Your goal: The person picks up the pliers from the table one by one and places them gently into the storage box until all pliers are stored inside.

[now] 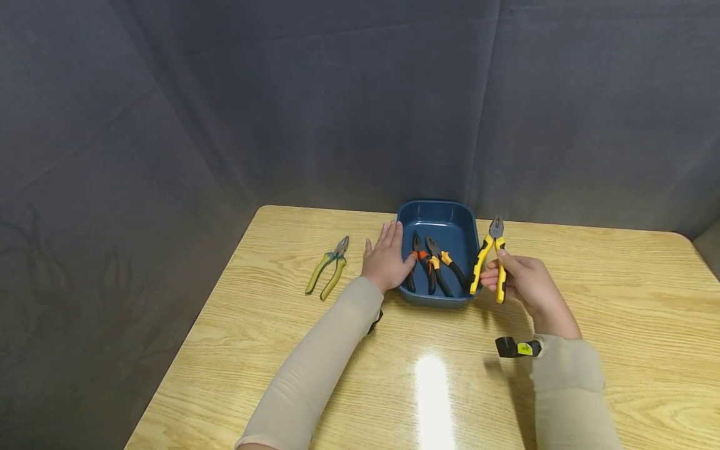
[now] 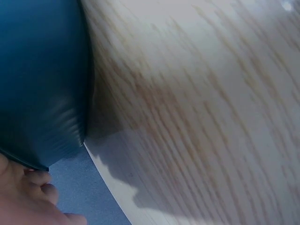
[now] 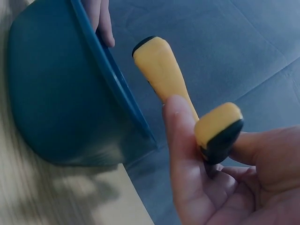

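Observation:
In the head view, my right hand holds a pair of yellow-and-black combination pliers with its jaws up and handles spread, just right of the blue basin. In the right wrist view, one finger of the right hand reaches between the yellow handles. My left hand rests on the basin's left rim, fingers straight and thumb over the edge. Inside the basin lie orange-and-black pliers and pliers with light-orange and black handles.
On the wooden table, left of the left hand, lie green-handled pliers with handles apart. Behind the table hangs a dark grey cloth. A small black wrist camera sticks out from the right sleeve.

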Motion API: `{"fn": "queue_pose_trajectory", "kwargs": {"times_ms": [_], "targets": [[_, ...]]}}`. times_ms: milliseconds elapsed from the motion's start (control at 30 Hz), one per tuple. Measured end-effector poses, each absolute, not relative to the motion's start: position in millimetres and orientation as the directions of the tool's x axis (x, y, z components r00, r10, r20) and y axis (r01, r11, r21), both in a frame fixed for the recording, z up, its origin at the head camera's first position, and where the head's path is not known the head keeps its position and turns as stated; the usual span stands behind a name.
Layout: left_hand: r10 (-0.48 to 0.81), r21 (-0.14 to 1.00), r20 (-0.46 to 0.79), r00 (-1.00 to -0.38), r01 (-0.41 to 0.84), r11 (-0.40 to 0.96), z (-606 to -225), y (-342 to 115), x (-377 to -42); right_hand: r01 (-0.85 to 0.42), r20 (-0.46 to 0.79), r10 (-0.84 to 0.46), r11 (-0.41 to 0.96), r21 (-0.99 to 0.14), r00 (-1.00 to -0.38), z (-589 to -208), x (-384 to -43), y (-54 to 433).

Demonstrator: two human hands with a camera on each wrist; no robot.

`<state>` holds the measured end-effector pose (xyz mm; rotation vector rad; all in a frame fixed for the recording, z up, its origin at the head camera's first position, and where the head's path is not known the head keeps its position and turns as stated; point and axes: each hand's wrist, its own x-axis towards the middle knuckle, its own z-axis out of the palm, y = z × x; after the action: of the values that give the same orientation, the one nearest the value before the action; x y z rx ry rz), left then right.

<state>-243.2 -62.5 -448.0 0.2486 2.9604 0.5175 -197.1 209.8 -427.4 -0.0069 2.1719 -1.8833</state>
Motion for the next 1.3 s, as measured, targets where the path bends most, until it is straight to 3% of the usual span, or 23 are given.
{"fn": "queue_pose_trajectory", "kwargs": {"times_ms": [1300], "targets": [[0.183,0.343,-0.093,-0.979,0.141,0.929,-455,-63,-248,0.203,-0.245,-0.2,0.211,-0.956,-0.949,-419,-220,174]]}}
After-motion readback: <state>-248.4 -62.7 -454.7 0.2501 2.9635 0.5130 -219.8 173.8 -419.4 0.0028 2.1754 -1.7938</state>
